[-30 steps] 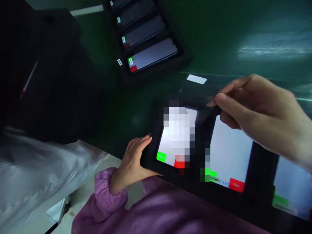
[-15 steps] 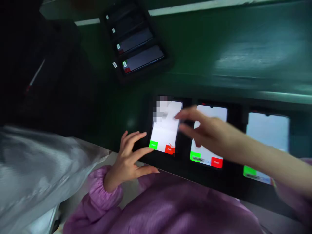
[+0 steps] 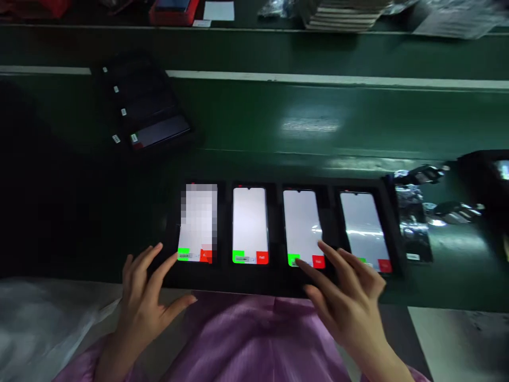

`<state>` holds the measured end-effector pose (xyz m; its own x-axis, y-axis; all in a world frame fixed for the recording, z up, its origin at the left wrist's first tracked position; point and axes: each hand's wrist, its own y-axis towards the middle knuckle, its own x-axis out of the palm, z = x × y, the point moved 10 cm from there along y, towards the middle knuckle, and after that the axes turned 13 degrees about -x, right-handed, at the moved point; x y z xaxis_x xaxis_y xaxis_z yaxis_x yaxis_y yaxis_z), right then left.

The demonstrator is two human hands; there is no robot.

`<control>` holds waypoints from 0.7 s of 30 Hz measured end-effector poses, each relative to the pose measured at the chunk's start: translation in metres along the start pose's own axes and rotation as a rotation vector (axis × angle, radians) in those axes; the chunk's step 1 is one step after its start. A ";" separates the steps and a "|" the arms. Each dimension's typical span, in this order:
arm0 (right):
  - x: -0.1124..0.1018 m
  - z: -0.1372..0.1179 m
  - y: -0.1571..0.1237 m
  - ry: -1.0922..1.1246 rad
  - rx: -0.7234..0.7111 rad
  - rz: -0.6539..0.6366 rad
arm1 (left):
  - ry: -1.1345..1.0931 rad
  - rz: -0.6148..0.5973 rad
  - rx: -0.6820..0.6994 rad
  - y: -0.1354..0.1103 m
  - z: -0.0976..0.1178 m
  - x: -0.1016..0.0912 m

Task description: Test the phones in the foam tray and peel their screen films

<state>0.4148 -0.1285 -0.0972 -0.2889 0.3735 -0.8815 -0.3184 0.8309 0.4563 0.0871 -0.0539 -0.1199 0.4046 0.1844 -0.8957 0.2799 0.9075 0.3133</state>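
Note:
Several smartphones with lit white screens lie in a row in a black tray (image 3: pixel 276 276), each with a green and a red box low on its screen. My left hand (image 3: pixel 145 297) is open, fingers spread, its index tip at the lower left corner of the leftmost phone (image 3: pixel 199 223), which is partly pixelated. Beside that lies the second phone (image 3: pixel 249 223). My right hand (image 3: pixel 345 302) is open, its index fingertip at the green box of the third phone (image 3: pixel 302 225); contact is hard to tell. Its other fingers partly cover the bottom of the rightmost phone (image 3: pixel 361 223).
Another black tray (image 3: pixel 147 101) with a dim phone stands at the back left. Right of the row lie wrapped dark items (image 3: pixel 415 223) and a black device (image 3: pixel 489 170). A back shelf holds a stack of flat pieces (image 3: pixel 342 16) and a red case (image 3: pixel 173 13).
My right hand has moved right, from the leftmost phone to the third one. The left hand stays by the leftmost phone. The view has levelled and shifted, showing the whole row.

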 end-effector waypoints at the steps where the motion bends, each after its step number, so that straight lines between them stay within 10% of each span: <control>1: 0.001 0.007 -0.011 -0.034 0.034 -0.040 | -0.035 0.022 -0.002 0.001 0.003 -0.002; 13: -0.069 0.093 -0.098 -0.105 0.360 0.409 | 0.004 0.125 0.204 0.029 0.092 0.018; 21: -0.047 0.108 -0.091 -0.009 0.199 0.301 | 0.055 0.183 0.179 0.047 0.102 0.032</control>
<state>0.5549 -0.1775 -0.1104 -0.3345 0.6166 -0.7127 -0.0376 0.7469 0.6639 0.2020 -0.0435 -0.1017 0.4158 0.3642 -0.8333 0.3582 0.7767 0.5182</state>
